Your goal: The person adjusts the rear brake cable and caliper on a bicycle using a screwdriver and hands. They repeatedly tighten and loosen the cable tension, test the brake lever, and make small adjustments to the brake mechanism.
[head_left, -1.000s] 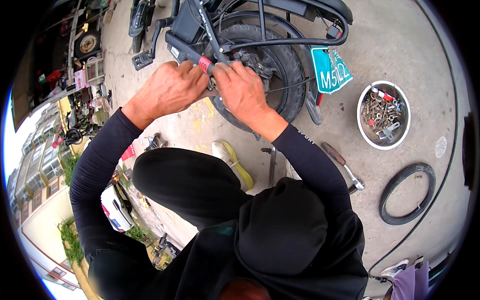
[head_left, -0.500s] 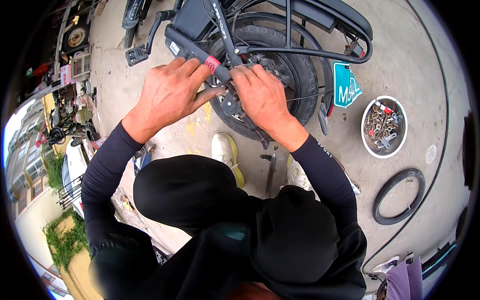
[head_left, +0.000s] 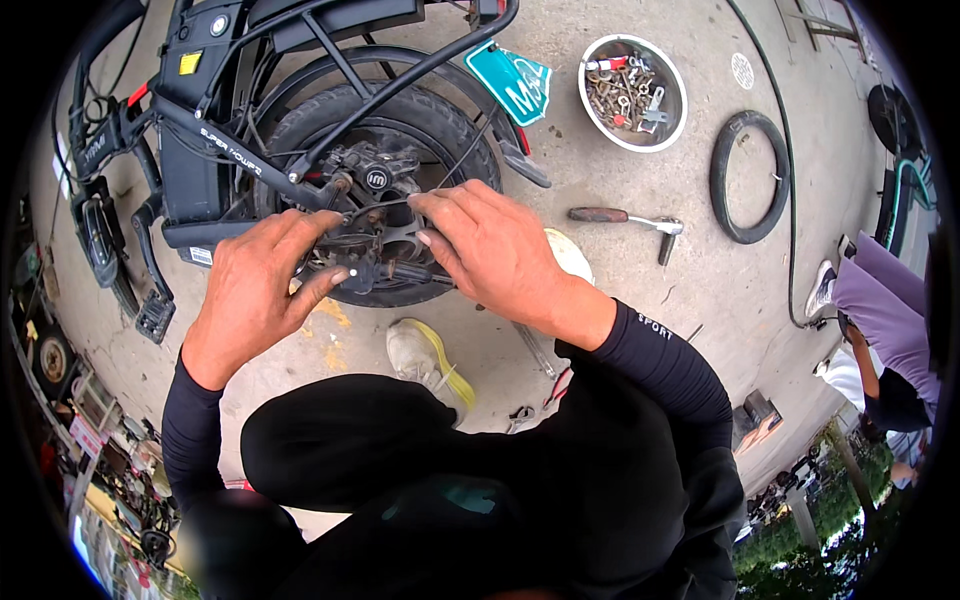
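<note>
The black electric bicycle's rear wheel [head_left: 298, 130] lies ahead of me, its grimy hub and brake assembly [head_left: 377, 180] exposed. My left hand [head_left: 250, 285] is at the left of this assembly, thumb and forefinger apart, fingertips touching the parts. My right hand [head_left: 500, 255] is at its right, fingertips closed on a thin black cable [head_left: 383, 206], thumb low beside a metal bracket. Parts under my fingers are partly hidden. A teal plate [head_left: 505, 82] hangs behind the wheel.
A bowl [head_left: 631, 93] of loose hardware, a loose tyre [head_left: 748, 177] and a ratchet [head_left: 630, 220] lie on the concrete to the right, beside a long black hose [head_left: 790, 260]. A person in purple trousers [head_left: 880, 300] is at far right. My shoe [head_left: 420, 365] is below the wheel.
Both hands have left the red-labelled lower bar and moved onto the hub's brake parts and cable. The view has turned, bringing more of the bicycle and the right-hand person into sight.
</note>
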{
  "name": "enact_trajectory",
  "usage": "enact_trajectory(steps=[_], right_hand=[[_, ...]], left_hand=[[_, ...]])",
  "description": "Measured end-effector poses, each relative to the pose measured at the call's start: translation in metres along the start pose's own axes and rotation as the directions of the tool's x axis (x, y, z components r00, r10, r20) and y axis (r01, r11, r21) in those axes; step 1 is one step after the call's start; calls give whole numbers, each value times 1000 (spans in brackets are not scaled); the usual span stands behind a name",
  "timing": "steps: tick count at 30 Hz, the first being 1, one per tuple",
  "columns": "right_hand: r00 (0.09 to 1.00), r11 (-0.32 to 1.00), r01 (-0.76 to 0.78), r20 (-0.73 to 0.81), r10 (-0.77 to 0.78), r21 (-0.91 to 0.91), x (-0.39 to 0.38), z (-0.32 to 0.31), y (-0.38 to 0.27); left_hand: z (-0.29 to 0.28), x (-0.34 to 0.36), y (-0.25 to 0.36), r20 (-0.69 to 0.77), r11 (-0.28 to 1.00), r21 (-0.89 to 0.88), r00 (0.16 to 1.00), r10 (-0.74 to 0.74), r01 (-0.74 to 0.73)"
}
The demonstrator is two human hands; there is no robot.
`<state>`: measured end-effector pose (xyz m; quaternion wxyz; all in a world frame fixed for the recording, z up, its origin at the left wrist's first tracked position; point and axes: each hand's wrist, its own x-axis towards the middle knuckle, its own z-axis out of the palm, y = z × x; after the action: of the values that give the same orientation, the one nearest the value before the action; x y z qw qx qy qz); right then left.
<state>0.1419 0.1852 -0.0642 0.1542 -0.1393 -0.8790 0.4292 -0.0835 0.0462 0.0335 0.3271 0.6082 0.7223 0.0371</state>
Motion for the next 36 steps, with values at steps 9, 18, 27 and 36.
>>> enact_trajectory(steps=[9, 18, 27, 36], right_hand=[[958, 971, -236, 162, 237, -28, -61, 20, -37], [823, 872, -489, 323, 467, -13, -125, -9, -108], [717, 586, -697, 428, 550, 414, -215, 50, -139], [646, 628, -763, 135, 751, 154, -325, 46, -97]], left_hand=[[14, 13, -56, -170, 906, -190, 922, 348, -378], [67, 33, -63, -750, 627, -555, 655, -92, -547], [58, 65, 1, -609, 978, -90, 787, 95, -188], [75, 76, -24, -432, 1000, 0, 902, 0, 0]])
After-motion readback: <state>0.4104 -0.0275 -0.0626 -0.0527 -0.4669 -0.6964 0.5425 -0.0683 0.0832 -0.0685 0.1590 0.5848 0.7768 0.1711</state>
